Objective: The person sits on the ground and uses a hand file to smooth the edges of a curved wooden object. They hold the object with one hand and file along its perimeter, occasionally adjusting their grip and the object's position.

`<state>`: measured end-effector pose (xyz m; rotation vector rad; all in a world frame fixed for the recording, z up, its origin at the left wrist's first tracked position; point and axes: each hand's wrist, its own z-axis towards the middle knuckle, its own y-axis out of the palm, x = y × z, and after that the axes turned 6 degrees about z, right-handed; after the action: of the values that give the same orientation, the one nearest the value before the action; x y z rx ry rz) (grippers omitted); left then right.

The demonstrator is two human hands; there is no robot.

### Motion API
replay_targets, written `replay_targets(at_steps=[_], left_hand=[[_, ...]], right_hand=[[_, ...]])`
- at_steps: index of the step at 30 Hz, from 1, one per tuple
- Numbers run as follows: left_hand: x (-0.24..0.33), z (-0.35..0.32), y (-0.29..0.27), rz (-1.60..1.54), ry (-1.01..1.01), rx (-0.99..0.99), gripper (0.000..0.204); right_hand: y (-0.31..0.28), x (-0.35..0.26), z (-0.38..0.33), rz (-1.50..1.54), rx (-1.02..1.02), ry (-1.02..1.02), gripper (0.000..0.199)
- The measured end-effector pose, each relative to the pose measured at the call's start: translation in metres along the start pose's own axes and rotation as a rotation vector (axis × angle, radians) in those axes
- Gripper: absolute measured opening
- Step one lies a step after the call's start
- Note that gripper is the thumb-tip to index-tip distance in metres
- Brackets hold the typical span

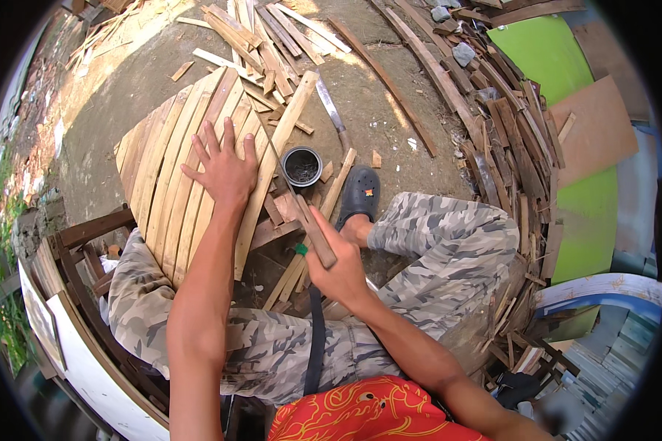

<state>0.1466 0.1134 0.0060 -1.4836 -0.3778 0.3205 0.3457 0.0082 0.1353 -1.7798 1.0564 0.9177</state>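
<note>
My left hand (224, 163) lies flat with spread fingers on a panel of pale wooden slats (162, 158), which leans against my leg. Its rightmost slat (296, 110) sticks out past the others. My right hand (338, 266) is wrapped round the wooden handle of a long-bladed tool (315, 229). The narrow blade shows nearly edge-on and runs across the protruding slat, along the panel's slanted edge. Whether it is toothed I cannot tell. Just beyond the handle stands a dark round tin (301, 166) with what look like nails inside.
A machete-like blade (331, 106) lies on the ground beyond the tin. Loose pale slats (261, 37) are heaped at the far side. Old timber (511, 140) is piled on the right, beside green boards (548, 55). My clog-covered foot (360, 192) rests near the tin.
</note>
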Motion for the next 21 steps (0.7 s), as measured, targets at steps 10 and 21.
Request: replay_targets(at_steps=[10, 21], left_hand=[[0.0, 0.004, 0.0, -0.011, -0.016, -0.001, 0.062], [-0.008, -0.005, 0.004, -0.054, 0.676, -0.014, 0.061]], right_hand=[[-0.014, 0.078, -0.041, 0.117, 0.052, -0.167, 0.059], [-0.039, 0.072, -0.078, 0.07, 0.155, -0.253, 0.057]])
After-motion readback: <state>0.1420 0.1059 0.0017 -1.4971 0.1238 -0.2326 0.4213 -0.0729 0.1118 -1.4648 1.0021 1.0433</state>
